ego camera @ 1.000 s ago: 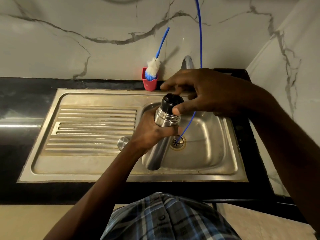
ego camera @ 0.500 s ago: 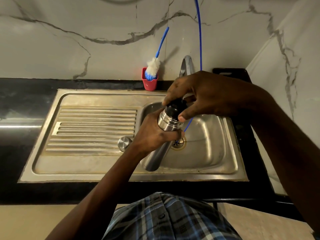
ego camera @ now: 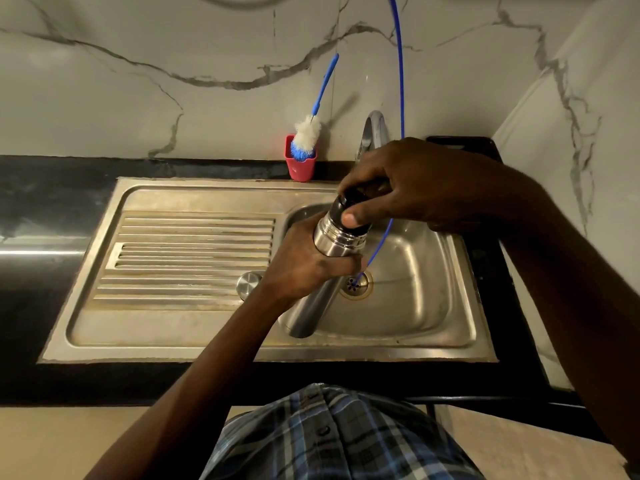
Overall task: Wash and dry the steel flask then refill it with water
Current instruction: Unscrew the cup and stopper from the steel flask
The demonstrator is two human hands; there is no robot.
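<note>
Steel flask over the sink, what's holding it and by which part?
The left hand grips the steel flask around its upper body, below the neck. The right hand grips its black cap from above.

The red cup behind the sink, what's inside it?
A bottle brush stands in the red cup, its white and blue bristles showing and its blue handle leaning right. The cup's bottom is hidden by its wall.

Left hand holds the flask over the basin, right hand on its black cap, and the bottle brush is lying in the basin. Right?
Not quite. The head view shows the brush standing in the red cup behind the sink. The left hand does hold the flask; the right hand is on the cap.
</note>
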